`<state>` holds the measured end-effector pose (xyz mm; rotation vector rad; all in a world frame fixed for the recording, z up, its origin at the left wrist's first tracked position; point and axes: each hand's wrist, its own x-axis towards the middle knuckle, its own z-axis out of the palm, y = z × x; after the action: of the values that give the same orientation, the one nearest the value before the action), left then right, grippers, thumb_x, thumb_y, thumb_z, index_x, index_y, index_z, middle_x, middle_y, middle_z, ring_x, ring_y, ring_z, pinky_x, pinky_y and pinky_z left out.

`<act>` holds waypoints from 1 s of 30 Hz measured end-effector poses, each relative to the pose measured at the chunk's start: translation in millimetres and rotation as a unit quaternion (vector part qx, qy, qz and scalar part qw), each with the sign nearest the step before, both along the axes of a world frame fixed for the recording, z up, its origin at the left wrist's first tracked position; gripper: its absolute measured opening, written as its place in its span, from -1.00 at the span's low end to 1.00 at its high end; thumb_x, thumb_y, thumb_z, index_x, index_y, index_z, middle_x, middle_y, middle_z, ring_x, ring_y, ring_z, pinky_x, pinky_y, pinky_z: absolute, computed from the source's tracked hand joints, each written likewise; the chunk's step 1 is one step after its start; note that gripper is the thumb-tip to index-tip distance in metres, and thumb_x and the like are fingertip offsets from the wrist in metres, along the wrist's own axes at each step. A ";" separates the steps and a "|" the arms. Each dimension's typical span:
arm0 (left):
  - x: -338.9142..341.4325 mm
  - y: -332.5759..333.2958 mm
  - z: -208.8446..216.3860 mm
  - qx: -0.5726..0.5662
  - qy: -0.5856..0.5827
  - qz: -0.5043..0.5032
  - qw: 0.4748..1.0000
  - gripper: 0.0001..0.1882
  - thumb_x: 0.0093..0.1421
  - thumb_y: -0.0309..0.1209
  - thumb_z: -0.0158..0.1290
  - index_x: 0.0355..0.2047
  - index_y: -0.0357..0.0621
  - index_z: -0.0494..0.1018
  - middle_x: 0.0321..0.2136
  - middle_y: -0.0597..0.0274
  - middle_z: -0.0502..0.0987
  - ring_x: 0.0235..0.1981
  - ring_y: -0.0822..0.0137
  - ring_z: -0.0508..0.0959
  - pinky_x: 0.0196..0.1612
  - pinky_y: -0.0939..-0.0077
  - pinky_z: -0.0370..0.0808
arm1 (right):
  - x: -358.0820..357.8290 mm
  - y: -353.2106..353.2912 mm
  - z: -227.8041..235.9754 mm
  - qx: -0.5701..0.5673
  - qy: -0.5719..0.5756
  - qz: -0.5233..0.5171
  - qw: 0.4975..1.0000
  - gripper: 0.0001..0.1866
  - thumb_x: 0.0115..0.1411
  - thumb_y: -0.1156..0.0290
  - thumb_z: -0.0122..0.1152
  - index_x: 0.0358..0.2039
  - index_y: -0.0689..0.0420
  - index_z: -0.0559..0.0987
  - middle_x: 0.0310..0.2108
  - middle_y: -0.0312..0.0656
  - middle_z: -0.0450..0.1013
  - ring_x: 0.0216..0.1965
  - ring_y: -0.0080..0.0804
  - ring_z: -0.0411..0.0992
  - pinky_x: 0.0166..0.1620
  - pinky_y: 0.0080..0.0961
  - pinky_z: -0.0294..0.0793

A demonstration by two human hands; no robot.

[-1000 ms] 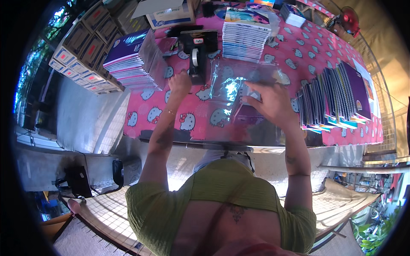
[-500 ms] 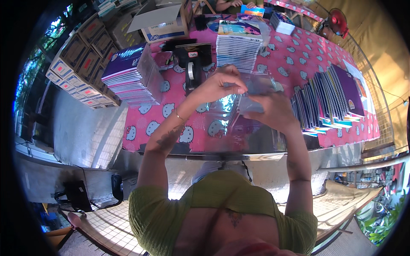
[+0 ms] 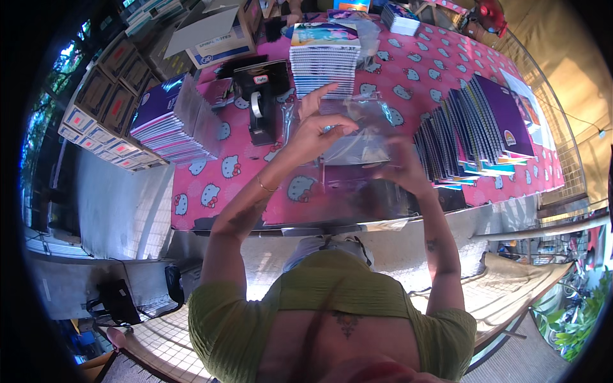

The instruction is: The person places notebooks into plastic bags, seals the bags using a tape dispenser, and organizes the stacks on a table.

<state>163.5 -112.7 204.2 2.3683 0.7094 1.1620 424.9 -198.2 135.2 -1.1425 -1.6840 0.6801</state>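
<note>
Over the middle of the table my left hand [image 3: 319, 127] is raised, one finger pointing up and away and the others reaching right, apart, with nothing visible in them. My right hand [image 3: 407, 167] is smeared by motion, so its fingers cannot be read; it hovers at the right side of a clear plastic sleeve [image 3: 357, 150]. The sleeve lies flat under both hands and catches glare. A dark purple notebook [image 3: 341, 175] shows blurred at the near side of the sleeve, partly covered by plastic.
A black tape dispenser [image 3: 260, 131] stands left of the hands, behind it a tall notebook stack [image 3: 325, 70]. Purple notebooks are piled at left [image 3: 169, 118] and fanned at right [image 3: 476, 131]. An open carton [image 3: 220, 48] and a person's hand [image 3: 294, 14] are at the far side.
My left hand has moved left and its fingers have spread from a pinch. My right hand has come lower and nearer. The view has shifted, and the purple notebook shows more.
</note>
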 end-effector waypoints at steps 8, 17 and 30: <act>-8.3 15.4 -21.9 -0.115 -0.121 -0.034 0.985 -0.85 0.11 -0.45 0.26 -0.29 0.06 0.69 0.33 0.13 0.16 0.36 0.15 0.07 0.34 0.18 0.00 | -1.3 12.3 5.6 0.106 -0.211 0.060 0.970 -0.50 -0.09 0.28 0.49 -0.06 0.02 0.63 0.08 -0.28 0.47 0.19 -0.20 0.31 0.23 -0.21 0.22; 2.5 17.8 1.4 -0.091 0.036 -0.037 0.995 -0.87 0.12 -0.43 0.24 -0.31 0.07 0.70 0.36 0.10 0.12 0.38 0.15 0.05 0.35 0.22 -0.01 | -10.5 15.6 18.6 0.021 -0.257 0.131 0.957 -0.43 -0.06 0.12 0.46 0.05 -0.31 0.60 0.40 -0.24 0.07 0.36 0.03 0.02 0.32 0.07 -0.04; 31.0 11.8 15.7 -0.016 0.119 0.043 0.992 -0.27 0.02 -0.25 0.33 0.19 0.00 0.28 0.29 -0.11 0.15 0.29 0.04 0.20 0.26 -0.04 0.11 | -1.5 31.6 3.9 0.033 -0.111 0.057 0.992 -0.37 0.13 0.03 0.34 0.21 -0.18 0.44 0.36 0.03 0.06 0.34 -0.03 0.09 0.28 -0.01 0.14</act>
<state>194.5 -100.9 219.9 2.4959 0.9106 0.9002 423.4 -166.6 139.0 -1.1136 -1.9572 0.5786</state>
